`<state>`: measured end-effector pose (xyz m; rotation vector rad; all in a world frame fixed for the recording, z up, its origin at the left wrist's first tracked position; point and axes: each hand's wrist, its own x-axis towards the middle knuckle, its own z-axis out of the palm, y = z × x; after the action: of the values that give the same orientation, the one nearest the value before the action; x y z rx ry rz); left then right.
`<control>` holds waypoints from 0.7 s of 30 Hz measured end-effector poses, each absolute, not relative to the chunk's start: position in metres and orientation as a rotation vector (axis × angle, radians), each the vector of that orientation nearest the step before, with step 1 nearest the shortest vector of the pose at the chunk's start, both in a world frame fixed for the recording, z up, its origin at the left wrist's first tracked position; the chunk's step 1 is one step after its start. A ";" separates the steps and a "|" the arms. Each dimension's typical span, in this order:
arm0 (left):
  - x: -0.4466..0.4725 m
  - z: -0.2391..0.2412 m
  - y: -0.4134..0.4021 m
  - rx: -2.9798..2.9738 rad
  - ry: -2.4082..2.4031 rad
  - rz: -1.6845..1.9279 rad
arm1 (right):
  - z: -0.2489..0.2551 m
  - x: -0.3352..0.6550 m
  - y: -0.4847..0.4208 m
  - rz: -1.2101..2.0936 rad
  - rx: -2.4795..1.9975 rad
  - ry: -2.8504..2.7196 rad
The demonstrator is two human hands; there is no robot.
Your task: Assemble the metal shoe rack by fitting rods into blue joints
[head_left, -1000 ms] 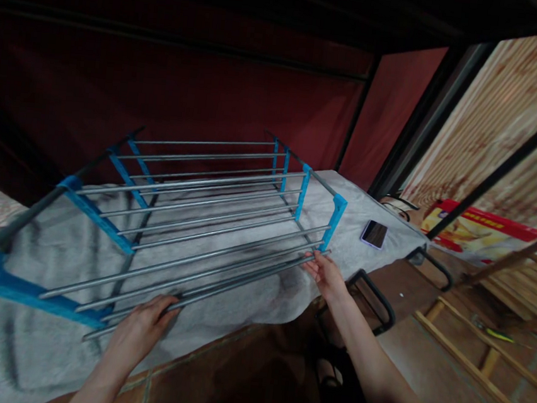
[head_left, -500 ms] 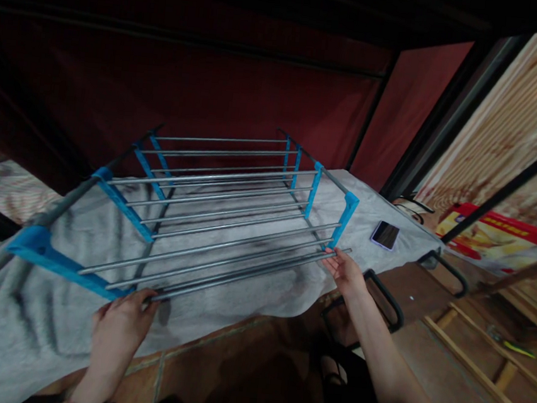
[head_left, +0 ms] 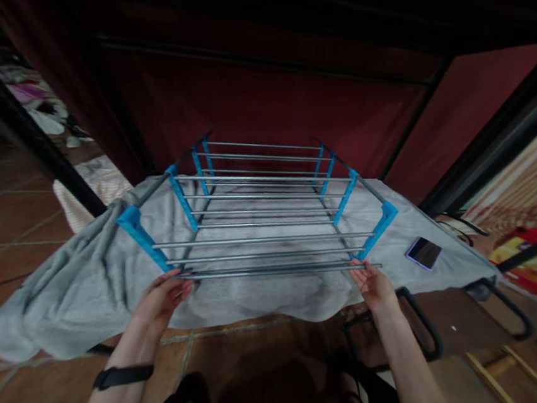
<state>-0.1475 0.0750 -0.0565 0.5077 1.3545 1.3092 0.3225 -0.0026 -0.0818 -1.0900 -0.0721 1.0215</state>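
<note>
A rack (head_left: 269,198) of grey metal tubes and blue plastic brackets lies on a grey blanket (head_left: 76,272). Along its near side runs a loose metal tube (head_left: 261,275), close beside the lowest rung. My left hand (head_left: 160,295) has its fingers around the tube's left end, near the front left blue bracket (head_left: 144,240). At the other end, my right hand (head_left: 373,286) pinches the tube just below the front right bracket (head_left: 380,230); the tube's tip sticks out past my fingers.
A phone (head_left: 424,252) lies on the blanket to the right. Beyond it are a black-framed chair (head_left: 421,324), a red and yellow box (head_left: 529,258) and wooden slats (head_left: 506,395) on the floor. A dark red panel (head_left: 278,104) stands behind the rack, between black posts.
The view has turned left, so the rack sits further right in it. Both hands stay at the tube's ends; my left hand's fingers now show from the palm side.
</note>
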 end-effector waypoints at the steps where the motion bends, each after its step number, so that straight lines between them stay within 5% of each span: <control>1: -0.147 -0.055 0.074 0.464 1.323 1.315 | -0.083 0.323 -0.003 1.023 -1.094 -0.076; 21: -0.105 -0.068 0.065 0.253 1.000 1.298 | -0.105 0.341 0.000 1.052 -1.197 -0.023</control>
<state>-0.1047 0.0649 -0.0684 0.2531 0.9998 1.2975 0.3413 0.0004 -0.1047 -1.1971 -0.0234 1.0520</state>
